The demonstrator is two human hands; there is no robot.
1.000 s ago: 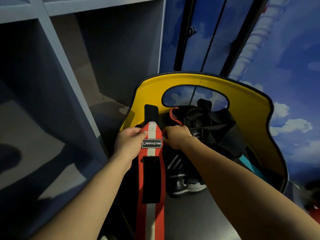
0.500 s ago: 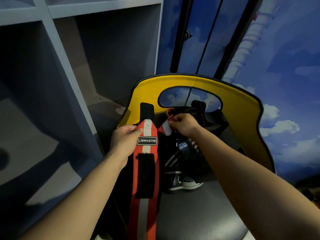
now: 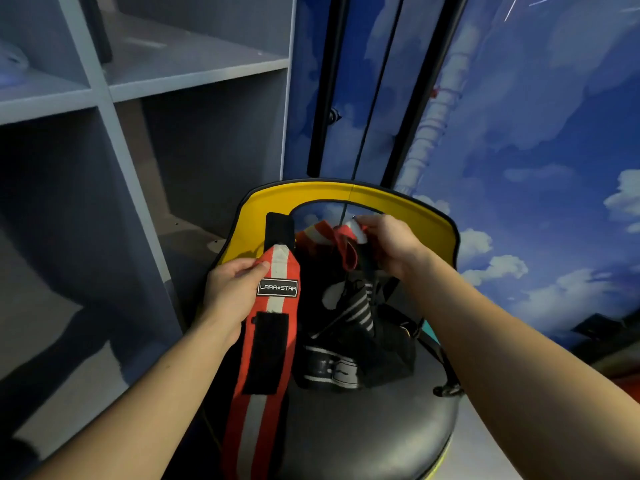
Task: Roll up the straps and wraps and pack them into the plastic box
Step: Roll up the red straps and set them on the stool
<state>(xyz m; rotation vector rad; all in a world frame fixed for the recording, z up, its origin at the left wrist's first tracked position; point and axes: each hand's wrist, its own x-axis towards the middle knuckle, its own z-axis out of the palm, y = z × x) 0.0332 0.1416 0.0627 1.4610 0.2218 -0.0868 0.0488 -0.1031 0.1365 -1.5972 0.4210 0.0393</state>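
A long red wrap [image 3: 266, 358] with a white centre stripe, a black velcro patch and a LARA STAR label hangs down over the chair's front. My left hand [image 3: 232, 292] pinches its upper edge beside the label. My right hand [image 3: 388, 244] grips the end of a second red and white wrap [image 3: 332, 240], lifted above a heap of black straps and striped wraps [image 3: 353, 334] on the seat. No plastic box is in view.
The heap lies on a black chair seat [image 3: 363, 427] with a yellow backrest [image 3: 346, 194] that has an oval cut-out. Grey open shelving [image 3: 138, 140] stands at the left. A blue sky-and-cloud wall [image 3: 536, 168] runs behind and to the right.
My right hand has let go of the first wrap's top, taken a second red wrap from the heap and raised it toward the backrest. My left hand keeps its hold.
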